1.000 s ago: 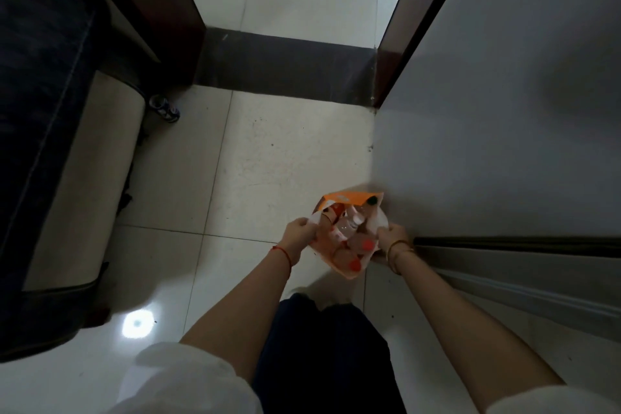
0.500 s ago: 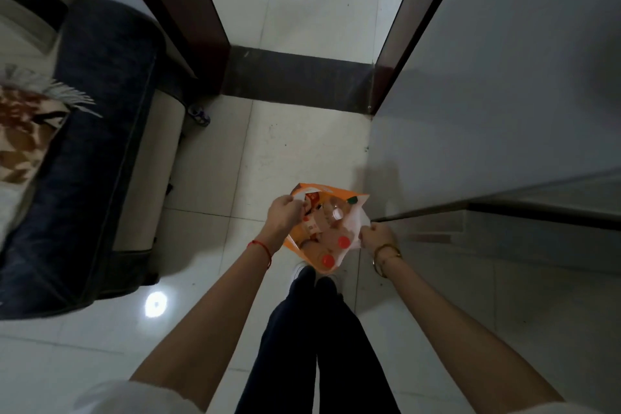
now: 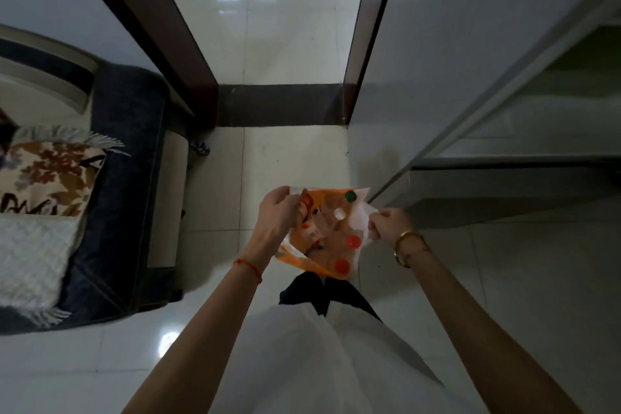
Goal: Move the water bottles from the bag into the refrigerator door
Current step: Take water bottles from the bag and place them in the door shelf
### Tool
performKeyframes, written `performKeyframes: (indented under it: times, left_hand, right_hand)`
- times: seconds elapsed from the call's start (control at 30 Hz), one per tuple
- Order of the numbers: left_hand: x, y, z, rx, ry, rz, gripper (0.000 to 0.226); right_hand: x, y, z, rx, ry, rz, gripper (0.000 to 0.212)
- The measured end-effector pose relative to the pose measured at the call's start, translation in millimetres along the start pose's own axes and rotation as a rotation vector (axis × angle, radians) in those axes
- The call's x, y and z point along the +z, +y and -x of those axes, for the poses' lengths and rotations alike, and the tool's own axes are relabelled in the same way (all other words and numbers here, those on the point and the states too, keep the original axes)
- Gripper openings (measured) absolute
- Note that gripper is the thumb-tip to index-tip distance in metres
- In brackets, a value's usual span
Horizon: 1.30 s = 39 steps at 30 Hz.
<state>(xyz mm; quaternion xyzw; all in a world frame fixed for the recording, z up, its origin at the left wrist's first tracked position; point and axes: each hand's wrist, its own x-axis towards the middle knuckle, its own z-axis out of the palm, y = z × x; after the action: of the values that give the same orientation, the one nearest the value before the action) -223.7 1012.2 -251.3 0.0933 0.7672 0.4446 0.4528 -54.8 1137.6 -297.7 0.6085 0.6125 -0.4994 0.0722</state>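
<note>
I see both hands out in front, holding an orange plastic bag [image 3: 314, 265] open above the tiled floor [image 3: 295, 158]. The left hand [image 3: 277, 215] is closed in a pinch on the bag's left rim, fingers curled around the white handle strip; the right hand [image 3: 389, 227] is likewise closed on the right rim, thumb and fingers bunched on the pale plastic. The bag hangs between the two hands, mouth up, just in front of the person's dark trousers [image 3: 322, 296]. Inside I count bottle tops: a green cap [image 3: 350, 196] near the far edge, a white cap [image 3: 339, 213] in the middle, and two red caps [image 3: 353, 241] nearer me (bottle bodies are mostly blurred, can't count them for sure). All bottles are in the bag; neither hand touches one directly. The refrigerator [image 3: 470, 60] stands right of the bag, grey-white, with its door [image 3: 420, 44] swung toward the doorway and pale shelves [image 3: 537, 118] visible at far right. A red string [image 3: 248, 267] is on the left wrist, a gold bangle [image 3: 408, 245] on the right. A dark blue sofa [image 3: 127, 178] with a patterned cushion [image 3: 47, 175] sits at left.
</note>
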Motion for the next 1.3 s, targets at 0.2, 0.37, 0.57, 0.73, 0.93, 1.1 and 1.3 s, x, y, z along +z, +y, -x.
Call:
performKeyframes:
  times: [0.2,0.37,0.57,0.73,0.93,1.1,1.3]
  left_hand:
    - [17,16,63,0.137,-0.136,-0.038,0.032]
    - [39,19,94,0.213,-0.248,-0.036,0.028]
    - [81,25,119,0.271,-0.423,-0.069,0.028]
    - [127,31,142,0.356,-0.525,-0.107,0.027]
    - [192,30,181,0.389,-0.534,-0.109,0.029]
    - [246,30,210,0.415,-0.566,-0.069,0.03]
    - [309,40,243,0.434,-0.598,0.037,0.03]
  right_hand:
    - [-39,32,53,-0.034,0.024,-0.033,0.036]
    - [-64,72,87,-0.002,0.063,-0.073,0.036]
    - [-93,128,119,0.072,0.152,-0.16,0.043]
    - [-114,175,142,0.144,0.175,-0.184,0.053]
    - [-151,232,167,0.197,0.196,-0.26,0.038]
    - [-192,283,180,0.206,0.227,-0.216,0.038]
    - [-237,326,178,0.086,0.598,-0.1,0.026]
